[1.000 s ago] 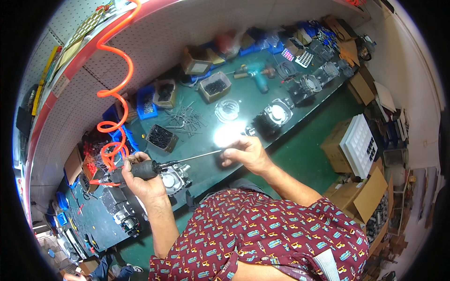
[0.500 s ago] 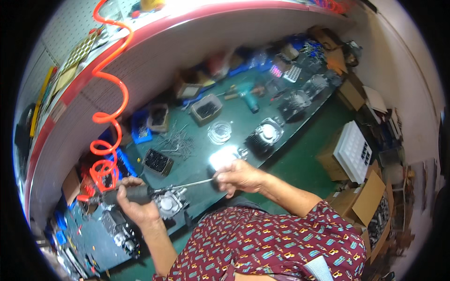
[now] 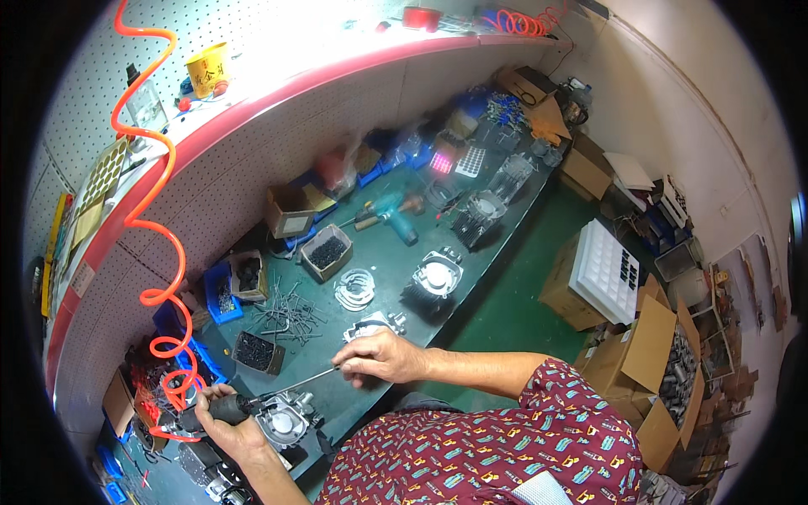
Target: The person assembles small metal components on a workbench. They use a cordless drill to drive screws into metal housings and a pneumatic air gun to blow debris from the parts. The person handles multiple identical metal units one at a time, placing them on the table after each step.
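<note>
A black air screwdriver (image 3: 229,410) with a long thin steel bit (image 3: 299,384) lies level across my front. My left hand (image 3: 231,433) is wrapped round its dark body. The fingers of my right hand (image 3: 383,358) are pinched at the far end of the bit; whether a small screw is there too is hidden. Under the bit, close to the left hand, sits a silver cast-metal housing (image 3: 284,422) with a round centre. Another metal housing (image 3: 370,326) is partly covered by my right hand. A red coiled hose (image 3: 160,296) hangs down to the driver.
On the green bench are loose long screws (image 3: 289,314), boxes of small black parts (image 3: 258,352), clear rings (image 3: 354,289), a finned housing (image 3: 437,278) and a teal power driver (image 3: 396,220). A pegboard wall stands behind; cartons (image 3: 644,362) stand on the right.
The view has shifted, so the bench contents sit lower and further left. Both hands keep hold of the screwdriver and the bit's end; the bit still lies above the housing.
</note>
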A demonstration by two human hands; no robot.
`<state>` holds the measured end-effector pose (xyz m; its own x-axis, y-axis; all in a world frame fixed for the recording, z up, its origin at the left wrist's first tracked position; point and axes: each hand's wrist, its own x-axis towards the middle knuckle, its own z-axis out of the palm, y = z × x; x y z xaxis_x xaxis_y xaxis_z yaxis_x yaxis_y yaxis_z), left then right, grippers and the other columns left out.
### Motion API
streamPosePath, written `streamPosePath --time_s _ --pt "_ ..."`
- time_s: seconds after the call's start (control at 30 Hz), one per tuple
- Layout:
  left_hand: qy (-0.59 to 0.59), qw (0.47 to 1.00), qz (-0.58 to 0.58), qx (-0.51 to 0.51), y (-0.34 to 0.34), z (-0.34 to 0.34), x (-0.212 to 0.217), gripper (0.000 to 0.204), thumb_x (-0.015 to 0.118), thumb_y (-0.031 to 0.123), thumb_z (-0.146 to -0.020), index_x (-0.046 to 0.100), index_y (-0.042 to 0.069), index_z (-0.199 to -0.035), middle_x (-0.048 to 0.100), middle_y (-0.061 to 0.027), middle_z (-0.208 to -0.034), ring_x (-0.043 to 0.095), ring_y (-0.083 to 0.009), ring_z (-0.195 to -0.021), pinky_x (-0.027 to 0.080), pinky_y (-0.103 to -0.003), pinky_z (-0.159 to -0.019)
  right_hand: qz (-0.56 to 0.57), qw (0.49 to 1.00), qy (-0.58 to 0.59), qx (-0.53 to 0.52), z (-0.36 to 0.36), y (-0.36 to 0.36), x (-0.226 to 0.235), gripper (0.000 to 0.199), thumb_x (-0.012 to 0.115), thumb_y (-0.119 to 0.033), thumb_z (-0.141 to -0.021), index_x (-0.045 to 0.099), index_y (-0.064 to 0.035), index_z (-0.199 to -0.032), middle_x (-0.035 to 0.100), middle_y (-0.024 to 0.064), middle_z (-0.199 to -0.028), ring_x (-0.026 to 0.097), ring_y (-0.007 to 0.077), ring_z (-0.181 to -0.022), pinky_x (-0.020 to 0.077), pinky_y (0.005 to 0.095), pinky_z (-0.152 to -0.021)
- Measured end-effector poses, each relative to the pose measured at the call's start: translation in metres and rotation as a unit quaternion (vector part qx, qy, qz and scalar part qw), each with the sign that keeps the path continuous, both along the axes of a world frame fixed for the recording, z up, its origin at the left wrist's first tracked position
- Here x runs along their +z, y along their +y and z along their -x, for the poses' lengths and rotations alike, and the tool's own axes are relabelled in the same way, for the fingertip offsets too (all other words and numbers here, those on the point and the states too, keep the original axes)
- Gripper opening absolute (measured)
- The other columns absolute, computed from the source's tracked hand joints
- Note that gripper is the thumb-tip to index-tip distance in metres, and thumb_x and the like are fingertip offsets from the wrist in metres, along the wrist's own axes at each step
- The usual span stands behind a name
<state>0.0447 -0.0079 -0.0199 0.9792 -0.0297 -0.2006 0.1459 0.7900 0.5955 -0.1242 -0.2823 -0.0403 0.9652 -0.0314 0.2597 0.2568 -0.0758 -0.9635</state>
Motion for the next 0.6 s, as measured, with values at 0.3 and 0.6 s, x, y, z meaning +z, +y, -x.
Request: streamPosePath --time_s 0.3,0.6 --pt "-0.032 0.999 0.002 0.019 -0.011 0.008 -0.005 0.018 0.066 0.014 -0.093 0.061 -0.001 -0.099 0.060 -0.0066 -0.095 0.060 -0.0165 -0.090 0.056 -0.031 -0.087 -0.419 0.890 0.169 -0.066 0.003 0.019 -0.007 0.029 0.062 -0.025 -0.100 0.063 0.0008 -0.114 0.070 0.0092 -0.090 0.070 0.0154 -0.071 0.0577 0.0266 -0.066" --pt "-0.011 0.999 0.033 0.033 -0.027 -0.004 -0.013 0.017 0.065 0.018 -0.093 0.062 0.002 -0.089 0.063 -0.0078 -0.089 0.061 -0.0205 -0.086 0.054 -0.035 -0.087 -0.420 0.867 0.059 -0.260 0.005 0.013 -0.025 0.028 0.061 -0.019 -0.100 0.059 0.0043 -0.116 0.066 0.0099 -0.087 0.065 0.0161 -0.066 0.0574 0.0299 -0.063"
